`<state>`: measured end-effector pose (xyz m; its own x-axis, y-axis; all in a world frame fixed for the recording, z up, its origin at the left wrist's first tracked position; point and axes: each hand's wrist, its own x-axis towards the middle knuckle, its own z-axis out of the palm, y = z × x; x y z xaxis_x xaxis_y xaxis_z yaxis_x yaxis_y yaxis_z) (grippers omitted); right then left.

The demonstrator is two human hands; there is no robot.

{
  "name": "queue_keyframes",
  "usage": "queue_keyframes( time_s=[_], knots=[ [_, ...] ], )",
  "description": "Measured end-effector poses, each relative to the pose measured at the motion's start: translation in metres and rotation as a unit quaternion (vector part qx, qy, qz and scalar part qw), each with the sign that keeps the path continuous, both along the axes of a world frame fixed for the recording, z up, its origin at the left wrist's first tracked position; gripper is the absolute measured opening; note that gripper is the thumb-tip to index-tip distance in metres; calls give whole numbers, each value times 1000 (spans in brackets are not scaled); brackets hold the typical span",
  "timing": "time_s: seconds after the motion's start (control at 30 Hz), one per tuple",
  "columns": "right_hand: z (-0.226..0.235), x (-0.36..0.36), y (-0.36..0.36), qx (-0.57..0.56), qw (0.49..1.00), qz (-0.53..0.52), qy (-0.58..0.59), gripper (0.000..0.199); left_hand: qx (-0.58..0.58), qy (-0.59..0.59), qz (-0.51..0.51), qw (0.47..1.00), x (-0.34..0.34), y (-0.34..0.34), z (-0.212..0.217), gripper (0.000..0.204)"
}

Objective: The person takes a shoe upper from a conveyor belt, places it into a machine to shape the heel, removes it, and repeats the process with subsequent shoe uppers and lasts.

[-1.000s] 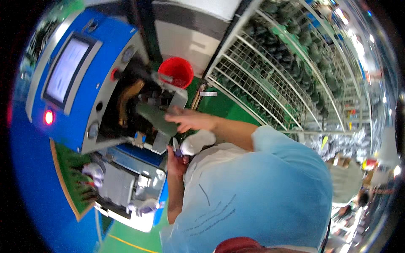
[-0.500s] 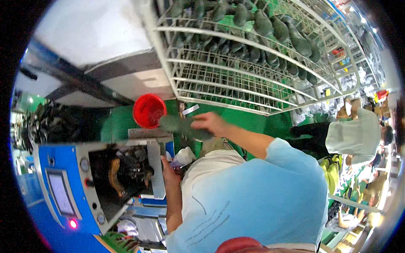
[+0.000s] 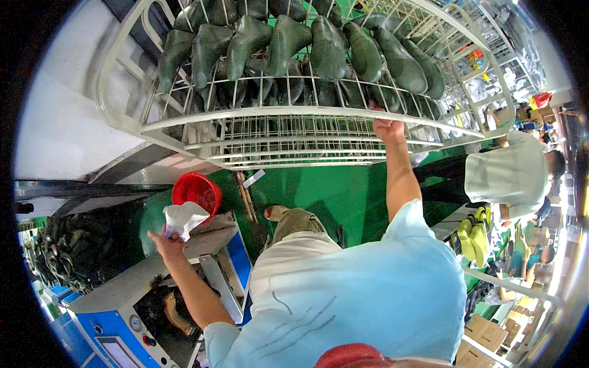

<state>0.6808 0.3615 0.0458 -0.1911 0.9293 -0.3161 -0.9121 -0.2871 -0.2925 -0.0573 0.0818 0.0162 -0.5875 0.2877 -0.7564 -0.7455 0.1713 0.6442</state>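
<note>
Dark-green shoe lasts (image 3: 328,49) line the white rack (image 3: 307,111), upper centre, long axes mostly up-down, nearest the right hand (image 3: 388,127) (grip indeterminable); left hand (image 3: 167,243), left of frame, grips a white shoe piece (image 3: 184,218).

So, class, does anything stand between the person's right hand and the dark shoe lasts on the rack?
Yes: in this view the white front rail crosses over the fingers of the right hand, with the dark shoe lasts beyond it. The fingertips are hidden, so whether they touch one cannot be told.
</note>
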Motion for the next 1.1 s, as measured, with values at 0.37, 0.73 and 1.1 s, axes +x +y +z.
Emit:
queue_keyframes(
  time_s=[0.37, 0.73, 1.1],
  knots=[
    [-25, -92, -8, -156, 899, -23, -408, 27, 104, -19, -67, 992, 145, -162, 45, 19],
    [19, -456, -183, 135, 712, 547, -419, 31, -141, 116, -27, 983, 255, -524, 91, 30],
    [-46, -555, -402, 315, 404, 765, -390, 43, -545, 206, 23, 812, 291, -757, -89, 22]
  ],
)
